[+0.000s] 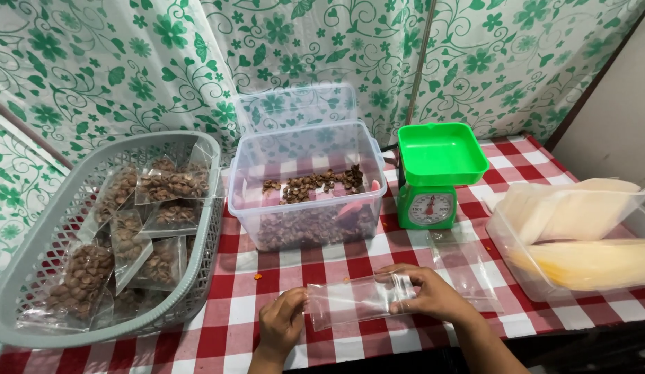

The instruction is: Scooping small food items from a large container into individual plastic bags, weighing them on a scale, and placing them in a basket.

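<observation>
- Both hands are holding an empty clear pouch point(360, 299) flat, just above the near edge of the checked tabletop point(281, 266).
- The left hand point(281, 324) is pinching the pouch's left end, its grip closed on the plastic.
- The right hand point(433, 294) is lying over the right end, fingers gripping it.
- A clear tub point(308, 187) of nuts is sitting behind, between a grey basket point(31, 256) of filled packets and a green scale point(433, 173).

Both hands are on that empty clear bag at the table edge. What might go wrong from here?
The clear bag is thin and held flat between the left hand and right hand, so it may slip or fail to open. It sits near the table edge and might drop. Nuts from the open tub may scatter.
</observation>
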